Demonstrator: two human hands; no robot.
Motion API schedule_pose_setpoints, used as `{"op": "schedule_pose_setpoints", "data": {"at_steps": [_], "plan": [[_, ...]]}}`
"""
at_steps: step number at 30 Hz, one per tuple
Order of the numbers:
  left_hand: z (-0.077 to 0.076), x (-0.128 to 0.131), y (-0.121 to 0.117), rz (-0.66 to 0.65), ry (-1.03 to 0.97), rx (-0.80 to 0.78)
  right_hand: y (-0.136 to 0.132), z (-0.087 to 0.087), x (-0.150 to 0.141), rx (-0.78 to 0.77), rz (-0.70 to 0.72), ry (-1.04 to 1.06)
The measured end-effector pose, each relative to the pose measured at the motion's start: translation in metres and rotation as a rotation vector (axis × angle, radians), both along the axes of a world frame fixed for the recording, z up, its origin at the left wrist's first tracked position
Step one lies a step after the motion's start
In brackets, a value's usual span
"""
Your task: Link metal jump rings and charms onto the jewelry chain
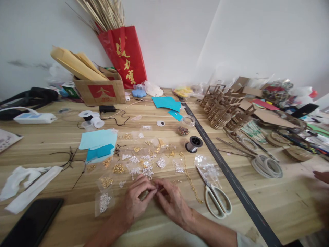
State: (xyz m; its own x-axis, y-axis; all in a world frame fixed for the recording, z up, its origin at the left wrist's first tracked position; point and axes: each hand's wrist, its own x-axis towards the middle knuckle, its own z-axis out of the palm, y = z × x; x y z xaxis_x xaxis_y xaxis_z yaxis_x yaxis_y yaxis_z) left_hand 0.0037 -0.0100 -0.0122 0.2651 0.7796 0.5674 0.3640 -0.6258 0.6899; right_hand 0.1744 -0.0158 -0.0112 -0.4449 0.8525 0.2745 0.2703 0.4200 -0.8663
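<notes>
My left hand [138, 195] and my right hand [172, 202] meet at the fingertips low over the table's middle. Both are closed in a pinch; whatever lies between the fingertips is too small to make out. A small gold-coloured patch [144, 195] shows behind my left thumb. Just beyond the hands lie silver rings [147, 170] and small bags of silver findings [160, 162]. Gold findings [118, 168] rest to the left, with a bag of silver rings [104, 202] nearer me. A gold chain [189, 180] and white-handled scissors [218, 200] lie right of my right hand.
A wire spool [194, 144] stands beside a dark strip [221, 161] crossing the table. Small woven baskets [223, 106] and coils [267, 166] lie right of it. A black phone [32, 221] is at near left. Another person's hand [321, 176] shows at the right edge.
</notes>
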Motion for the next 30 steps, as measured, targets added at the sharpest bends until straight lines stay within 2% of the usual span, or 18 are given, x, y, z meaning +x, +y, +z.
{"op": "schedule_pose_setpoints", "data": {"at_steps": [10,22,30], "plan": [[-0.0006,-0.0009,0.0001,0.007,0.001,-0.004,0.0019,-0.0052,0.0002,-0.035,-0.025,-0.009],[-0.0012,-0.003,0.0017,0.037,0.023,0.016,0.0046,-0.0035,-0.0007,0.047,-0.062,-0.052],[0.0037,-0.0012,0.0018,0.058,0.011,0.008,0.005,0.0013,0.0011,0.021,-0.07,-0.048]]}}
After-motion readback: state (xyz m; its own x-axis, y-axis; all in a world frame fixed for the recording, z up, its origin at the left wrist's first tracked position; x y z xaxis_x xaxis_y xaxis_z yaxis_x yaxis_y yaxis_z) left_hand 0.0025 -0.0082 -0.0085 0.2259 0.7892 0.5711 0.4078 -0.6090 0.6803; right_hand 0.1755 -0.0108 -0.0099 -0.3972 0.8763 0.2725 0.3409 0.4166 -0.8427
